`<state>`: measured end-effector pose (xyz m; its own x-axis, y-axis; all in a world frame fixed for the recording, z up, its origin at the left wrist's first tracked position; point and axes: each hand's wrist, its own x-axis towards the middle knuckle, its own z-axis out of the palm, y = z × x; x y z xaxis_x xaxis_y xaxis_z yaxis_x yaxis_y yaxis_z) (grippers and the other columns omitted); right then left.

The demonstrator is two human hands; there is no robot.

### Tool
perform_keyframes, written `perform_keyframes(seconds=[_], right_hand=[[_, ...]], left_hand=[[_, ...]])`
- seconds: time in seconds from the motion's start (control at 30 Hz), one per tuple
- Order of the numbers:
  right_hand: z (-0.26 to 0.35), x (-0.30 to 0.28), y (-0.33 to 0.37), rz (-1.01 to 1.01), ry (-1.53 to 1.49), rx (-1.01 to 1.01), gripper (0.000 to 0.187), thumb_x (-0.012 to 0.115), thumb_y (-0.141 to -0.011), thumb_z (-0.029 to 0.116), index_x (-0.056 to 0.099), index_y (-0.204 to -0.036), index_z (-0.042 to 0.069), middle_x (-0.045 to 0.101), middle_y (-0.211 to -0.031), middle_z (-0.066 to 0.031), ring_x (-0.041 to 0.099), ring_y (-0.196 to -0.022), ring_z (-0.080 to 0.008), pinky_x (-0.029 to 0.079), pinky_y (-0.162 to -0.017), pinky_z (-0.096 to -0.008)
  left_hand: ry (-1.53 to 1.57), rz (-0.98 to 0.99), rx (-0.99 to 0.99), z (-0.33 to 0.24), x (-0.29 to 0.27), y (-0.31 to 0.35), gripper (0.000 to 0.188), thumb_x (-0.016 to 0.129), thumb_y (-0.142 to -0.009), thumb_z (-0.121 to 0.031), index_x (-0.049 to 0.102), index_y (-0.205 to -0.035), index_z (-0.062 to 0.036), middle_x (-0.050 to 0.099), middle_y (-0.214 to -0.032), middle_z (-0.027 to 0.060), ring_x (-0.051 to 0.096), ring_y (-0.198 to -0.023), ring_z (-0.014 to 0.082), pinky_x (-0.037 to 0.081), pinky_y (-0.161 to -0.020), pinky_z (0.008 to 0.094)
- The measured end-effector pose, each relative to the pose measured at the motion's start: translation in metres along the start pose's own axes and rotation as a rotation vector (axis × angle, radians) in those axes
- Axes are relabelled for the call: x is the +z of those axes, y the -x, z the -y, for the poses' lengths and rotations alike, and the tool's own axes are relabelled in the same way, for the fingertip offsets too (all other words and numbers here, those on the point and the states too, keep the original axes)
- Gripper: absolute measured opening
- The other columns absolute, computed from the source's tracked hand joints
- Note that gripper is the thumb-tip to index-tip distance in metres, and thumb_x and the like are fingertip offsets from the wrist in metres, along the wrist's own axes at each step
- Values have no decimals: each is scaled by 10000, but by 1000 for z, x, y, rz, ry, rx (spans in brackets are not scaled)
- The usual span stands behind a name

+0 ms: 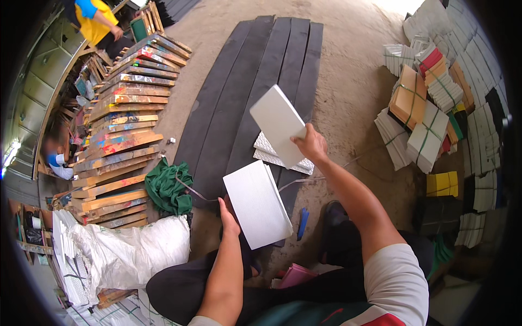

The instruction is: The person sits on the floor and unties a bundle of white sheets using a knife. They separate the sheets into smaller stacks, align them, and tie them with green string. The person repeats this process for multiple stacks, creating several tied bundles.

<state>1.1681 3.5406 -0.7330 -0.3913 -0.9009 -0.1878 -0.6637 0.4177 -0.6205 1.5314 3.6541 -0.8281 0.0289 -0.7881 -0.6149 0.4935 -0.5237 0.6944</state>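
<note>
My right hand (312,143) grips a thin white rectangular panel (277,124) by its lower right edge, tilted above the dark planks. Closer to me stands a stack of white ribbed sheets (255,204), leaning near my knees. My left hand (229,218) holds this stack at its left edge, with some of the fingers hidden behind it. Under the raised panel, a smaller pile of white textured sheets (266,150) lies on the dark planks (234,103). A thin strap (196,193) runs out on the left of the ribbed stack.
Paint-stained wooden frames (122,130) form a long row at left, beside a green cloth (169,185) and a white sack (136,247). Strapped sheet bundles (416,108) are piled at right. A blue strip (303,224) lies near my foot. Another person (98,24) stands far left.
</note>
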Motion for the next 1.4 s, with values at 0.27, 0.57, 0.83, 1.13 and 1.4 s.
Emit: perform_keyframes(seconds=[0.27,0.57,0.83,1.13,1.4], right_hand=[[48,6,65,289,-455,-2,729,766,-934,490,498,-1328,-61,702,-1163,-280,743,-1040,-352,600,-897,-472],[72,21,149,592,-460,-20,716,622,-1030,495,355,-1485,11,658,-1219,-310,680,-1165,-372,530,-967,-471],[32,67,201,311,-330,-155,638,447,-1115,399,263,-1600,28,574,-1292,-306,568,-1238,-473,436,-1072,-508],[16,82,210,196,-108,-167,588,563,-1058,327,409,-1552,48,536,-1283,-238,539,-1203,-428,462,-1024,-537],[2,96,190,121,-232,-260,529,571,-1046,369,509,-1466,54,567,-1279,-216,550,-1195,-404,448,-1029,-520]], left_hand=[[-185,24,486,-75,58,-18,789,468,-1067,-596,296,-1653,-96,359,-1664,218,303,-1554,396,182,-1264,559],[-179,197,426,-109,75,22,665,659,-960,5,399,-1572,2,586,-1456,152,601,-1287,244,455,-1106,385],[-270,246,437,-60,59,27,707,638,-950,5,362,-1601,23,561,-1497,134,545,-1358,219,382,-1160,355],[-297,216,427,-34,46,28,807,629,-962,-14,217,-1654,30,437,-1608,170,466,-1440,245,351,-1191,368],[-203,209,226,-32,47,23,777,618,-957,-81,275,-1654,-49,473,-1570,148,476,-1415,251,330,-1198,384]])
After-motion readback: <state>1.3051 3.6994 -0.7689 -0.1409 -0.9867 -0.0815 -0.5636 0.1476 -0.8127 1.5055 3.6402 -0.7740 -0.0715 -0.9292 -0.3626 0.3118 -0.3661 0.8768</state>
